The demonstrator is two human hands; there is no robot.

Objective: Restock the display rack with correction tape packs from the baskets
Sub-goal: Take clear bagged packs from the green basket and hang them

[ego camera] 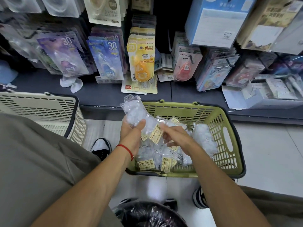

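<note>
A green basket on the floor holds several clear correction tape packs with yellow price labels. My left hand grips a bunch of clear packs upright above the basket's left rim. My right hand is over the basket, its fingers curled on a labelled pack next to the bunch. The display rack ahead carries hanging packs: purple, blue, yellow and red ones.
A cream basket stands at the left. A dark shelf ledge runs below the hooks, with loose packs and boxes at the right. A bin with a black bag sits near my feet.
</note>
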